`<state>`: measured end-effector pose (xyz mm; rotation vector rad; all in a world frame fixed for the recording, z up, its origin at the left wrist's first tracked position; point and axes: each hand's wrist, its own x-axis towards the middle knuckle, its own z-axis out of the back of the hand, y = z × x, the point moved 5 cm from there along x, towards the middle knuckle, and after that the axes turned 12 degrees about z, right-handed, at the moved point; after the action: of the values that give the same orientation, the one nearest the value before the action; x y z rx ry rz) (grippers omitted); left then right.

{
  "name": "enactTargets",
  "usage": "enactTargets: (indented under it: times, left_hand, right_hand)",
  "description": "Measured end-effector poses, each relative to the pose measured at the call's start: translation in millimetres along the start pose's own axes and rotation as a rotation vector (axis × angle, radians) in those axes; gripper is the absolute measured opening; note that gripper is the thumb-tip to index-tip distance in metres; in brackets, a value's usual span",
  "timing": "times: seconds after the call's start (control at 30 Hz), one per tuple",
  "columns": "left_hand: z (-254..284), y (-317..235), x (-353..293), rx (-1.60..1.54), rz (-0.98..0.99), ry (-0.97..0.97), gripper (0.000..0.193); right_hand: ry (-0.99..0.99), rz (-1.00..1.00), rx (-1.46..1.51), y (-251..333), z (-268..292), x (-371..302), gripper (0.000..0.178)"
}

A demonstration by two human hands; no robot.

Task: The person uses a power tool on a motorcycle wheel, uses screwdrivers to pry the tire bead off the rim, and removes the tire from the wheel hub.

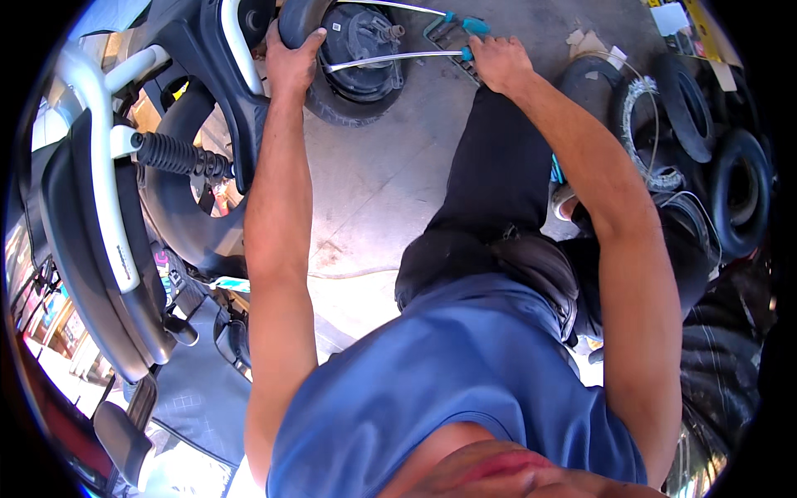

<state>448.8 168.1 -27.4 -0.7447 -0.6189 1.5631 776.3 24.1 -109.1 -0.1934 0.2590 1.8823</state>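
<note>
A scooter's rear spring (pixel 178 156) sits left of the left hand (pixel 290 62), whose fingers wrap the tyre (pixel 297 18). Right of that grip, the right hand (pixel 501 62) is closed around a tyre lever's teal handle (pixel 466 53); spare tyres (pixel 739 191) lie farther right.

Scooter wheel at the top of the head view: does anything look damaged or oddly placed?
The tyre has two metal levers wedged at its rim. The right hand grips one lever; the left hand holds the tyre. More loose tyres lie piled at right. No damage visible.
</note>
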Motion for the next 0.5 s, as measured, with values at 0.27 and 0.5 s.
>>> enactTargets:
  times: [0.27,0.5]
  left_hand:
    - [9.3,-3.3,-4.2,0.077,0.042,-0.074,0.097]
    - [5.7,0.8,-1.1,0.030,0.057,-0.075,0.098]
  right_hand:
    - [0.321,-0.070,0.460,107.0,-105.8,15.5,0.029]
    - [0.721,-0.127,1.595,313.1,-101.2,-69.2,0.042]
